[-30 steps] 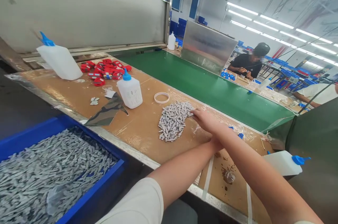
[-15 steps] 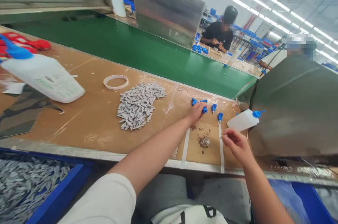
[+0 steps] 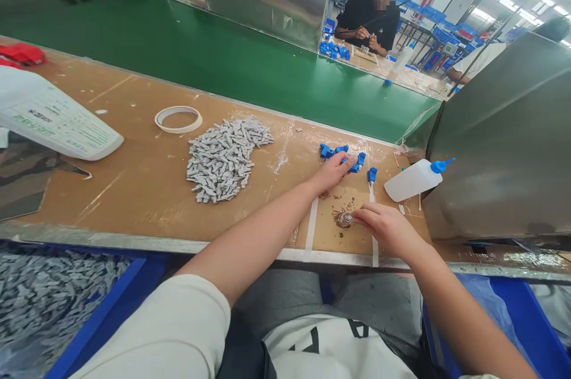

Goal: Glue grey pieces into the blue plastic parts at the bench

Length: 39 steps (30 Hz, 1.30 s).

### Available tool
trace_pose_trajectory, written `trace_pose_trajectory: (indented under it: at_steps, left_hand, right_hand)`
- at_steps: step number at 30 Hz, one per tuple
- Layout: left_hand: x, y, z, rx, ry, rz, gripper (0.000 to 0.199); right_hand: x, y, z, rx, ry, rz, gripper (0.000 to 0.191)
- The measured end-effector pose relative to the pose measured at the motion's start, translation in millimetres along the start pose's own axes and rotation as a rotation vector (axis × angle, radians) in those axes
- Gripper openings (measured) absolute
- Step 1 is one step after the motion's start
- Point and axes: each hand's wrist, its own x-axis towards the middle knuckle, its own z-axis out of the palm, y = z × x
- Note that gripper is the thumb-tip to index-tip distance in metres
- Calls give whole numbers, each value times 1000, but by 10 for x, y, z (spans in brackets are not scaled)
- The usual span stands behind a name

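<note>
"On the desk, what has shifted?"

"The right hand. A second ago it reached across the left arm to the heap of grey pieces; half a second ago it was by a tape strip. Now it's at the small pot, between two strips, thumb and fingertips pressed together (I can't tell whether a piece is caught in them)."

"And the left hand?"

"Much as it was half a second ago, fingers bent over the cluster of blue pieces beyond the pot. I can't tell if it grips one. Another blue piece sits apart, at the far end of a strip."

"What else is about?"

"A white ring beside the grey heap, a big white bottle to the left, and a smaller bottle right of the strips. Past the desk runs a green belt, with a person working on its far side."

"Anything in the way?"

"The left hand covers part of the blue cluster, the right fingertips meet the pot's edge, and a metal panel closes off the right side."
</note>
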Motion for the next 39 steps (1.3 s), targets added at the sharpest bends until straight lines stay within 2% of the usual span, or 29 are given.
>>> trace_pose_trajectory:
  at_steps: [3, 6, 8, 13, 16, 22, 25, 28, 32, 35, 37, 39]
  left_hand:
    - [5, 0, 9, 60, 25, 3, 47]
    - [19, -16, 1, 134, -22, 60, 43]
    - [25, -44, -12, 211, -60, 100, 45]
    - [8, -115, -14, 355, -43, 113, 45]
    - [-10, -106, 6, 398, -36, 110, 43]
    - [-32, -27, 22, 483, -49, 35, 41]
    - [-35, -12, 30, 511, -4, 38, 41]
    - [-53, -5, 45, 536, 49, 35, 40]
    - [-100, 53, 41, 600, 31, 9, 41]
    - [-121, 140, 19, 580, 74, 193, 34]
    - [-121, 180, 14, 441, 132, 326, 33]
    - [-114, 178, 22, 223, 142, 307, 40]
  right_hand:
    - [32, -8, -41, -25, -83, -49, 40]
    - [39, 24, -53, 94, -52, -12, 38]
    - [46, 78, -7, 227, 85, 89, 36]
    - [185, 248, 230, 635, 649, 420, 33]
    - [320, 322, 324, 781, 758, 471, 34]
    - [465, 391, 437, 673, 744, 432, 31]
    - [515, 431, 499, 567, 716, 393, 34]
    - [525, 494, 527, 390, 639, 381, 40]
    - [469, 536, 546, 150, 475, 335, 47]
    - [439, 510, 566, 183, 411, 277, 43]
    - [438, 482, 575, 254, 373, 246, 39]
    - [448, 458, 581, 289, 325, 213, 36]
